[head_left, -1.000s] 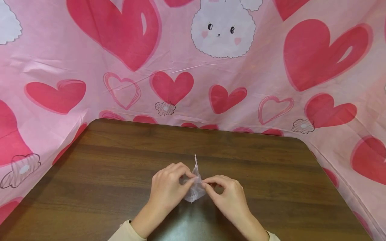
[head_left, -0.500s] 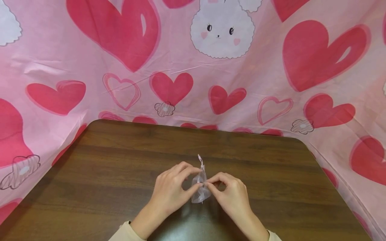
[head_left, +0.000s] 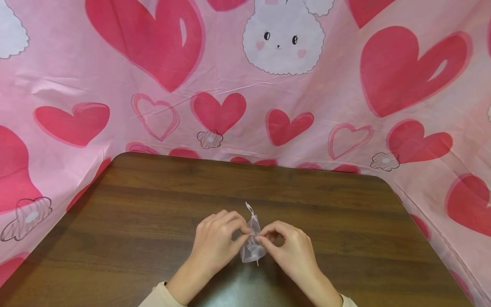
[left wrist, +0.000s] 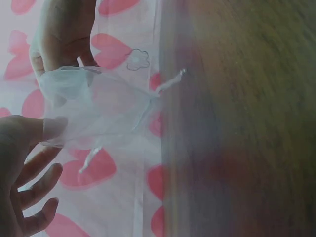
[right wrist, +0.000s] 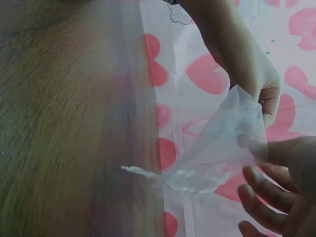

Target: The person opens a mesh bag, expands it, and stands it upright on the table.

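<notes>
Right, so both hands are on it — left hand [head_left: 216, 234] and right hand [head_left: 293, 243] facing each other, fingertips nearly meeting, w/ the small see-through bag [head_left: 252, 254] btwn them. Left has thumb & forefinger brought close together, pinching the thin stuff from its side; right's doing the same from the other side, also a thumb-&-finger pinch. Wrist views show the rest of each hand's fingers loosely spread, w/ a digit showing through the sheer fabric. Bag's pale, crinkled, w/ a thin twisted cord [head_left: 250, 208] sticking out at the far end, pointing away from the person, & a second cord [left wrist: 90, 160] hanging at its side in the left wrist view. Position: over the near half of the brown wooden table [head_left: 153, 204], approx. mid-width; can't tell if its low edge touches the wood. Long light sleeves, left [head_left: 163, 296] & right [head_left: 347, 302], end at the wrists. Bkgd: pink cloth [head_left: 230, 81] runs along the far edge & both sides — red hearts, outlined hearts, scribbled flowers, plus a white animal face [head_left: 284, 42] up top.
</notes>
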`<state>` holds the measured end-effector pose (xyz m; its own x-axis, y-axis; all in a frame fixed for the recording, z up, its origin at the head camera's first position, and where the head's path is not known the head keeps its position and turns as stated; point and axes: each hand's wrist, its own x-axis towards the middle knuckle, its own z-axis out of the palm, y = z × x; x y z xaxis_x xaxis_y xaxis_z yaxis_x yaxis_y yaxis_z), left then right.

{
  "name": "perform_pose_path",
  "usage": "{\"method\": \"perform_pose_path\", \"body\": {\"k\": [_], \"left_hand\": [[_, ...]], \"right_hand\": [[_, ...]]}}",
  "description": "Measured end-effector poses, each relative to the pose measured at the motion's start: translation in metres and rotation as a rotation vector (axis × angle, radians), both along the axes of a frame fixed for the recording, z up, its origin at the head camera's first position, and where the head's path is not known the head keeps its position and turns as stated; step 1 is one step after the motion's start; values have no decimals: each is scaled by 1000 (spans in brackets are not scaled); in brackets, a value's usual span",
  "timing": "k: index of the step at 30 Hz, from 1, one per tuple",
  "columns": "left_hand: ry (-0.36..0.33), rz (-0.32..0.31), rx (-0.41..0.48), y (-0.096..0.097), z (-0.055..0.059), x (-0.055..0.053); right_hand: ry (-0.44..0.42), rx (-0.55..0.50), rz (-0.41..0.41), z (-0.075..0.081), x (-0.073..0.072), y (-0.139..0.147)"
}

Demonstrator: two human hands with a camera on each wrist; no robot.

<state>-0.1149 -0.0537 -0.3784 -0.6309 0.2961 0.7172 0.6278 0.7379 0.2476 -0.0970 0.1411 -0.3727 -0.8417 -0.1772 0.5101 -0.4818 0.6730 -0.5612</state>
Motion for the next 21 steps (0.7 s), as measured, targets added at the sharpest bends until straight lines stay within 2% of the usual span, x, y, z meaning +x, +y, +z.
{"method": "perform_pose_path", "body": {"k": [5,12,17,21], "left_hand": [[-4,63,16,0,1,0],[6,97,62,-1,2,-1],[5,102,75,-2,2,-1],[-32,104,46,-2,2,-2]], "right_hand": [[-42,10,26,1,2,-1],[-69,53,43,2,5,-1],[-70,72,8,4,4,0],[-33,74,-50,4,1,2]]}}
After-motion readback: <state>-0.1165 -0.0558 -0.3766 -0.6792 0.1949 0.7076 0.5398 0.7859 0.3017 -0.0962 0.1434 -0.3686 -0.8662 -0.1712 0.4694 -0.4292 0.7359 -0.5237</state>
